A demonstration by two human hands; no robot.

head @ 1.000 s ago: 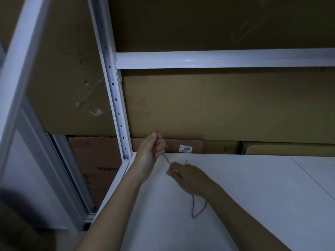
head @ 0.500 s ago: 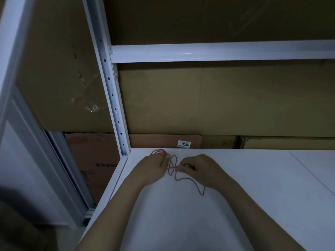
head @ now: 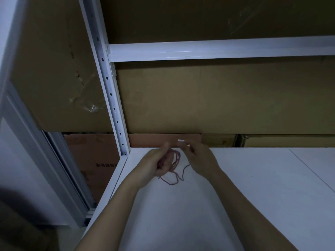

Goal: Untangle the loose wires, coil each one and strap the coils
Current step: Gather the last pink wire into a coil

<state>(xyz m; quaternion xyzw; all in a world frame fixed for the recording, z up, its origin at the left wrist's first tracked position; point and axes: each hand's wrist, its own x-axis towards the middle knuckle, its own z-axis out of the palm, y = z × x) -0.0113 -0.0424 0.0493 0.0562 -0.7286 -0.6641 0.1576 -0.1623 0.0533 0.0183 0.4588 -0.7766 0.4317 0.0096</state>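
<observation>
Over the white shelf board (head: 253, 187) of a white metal rack, the left hand (head: 159, 164) grips several loops of thin reddish-brown wire (head: 175, 160). The right hand (head: 199, 159), just beside it, pinches the wire's run, and a slack loop lies on the board between them. Brown cardboard boxes (head: 217, 98) stand behind.

light: dim | white shelf board (head: 253, 187) | white perforated upright (head: 108, 84) | cardboard boxes (head: 217, 98) behind

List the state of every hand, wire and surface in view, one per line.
left hand: grips several loops of wire.
right hand: fingers curled by the wire's free run; contact unclear.
pink wire: partly coiled, tail slack on the shelf.
white shelf: bears the wire's tail.
cardboard boxes: closed, stacked behind.
</observation>
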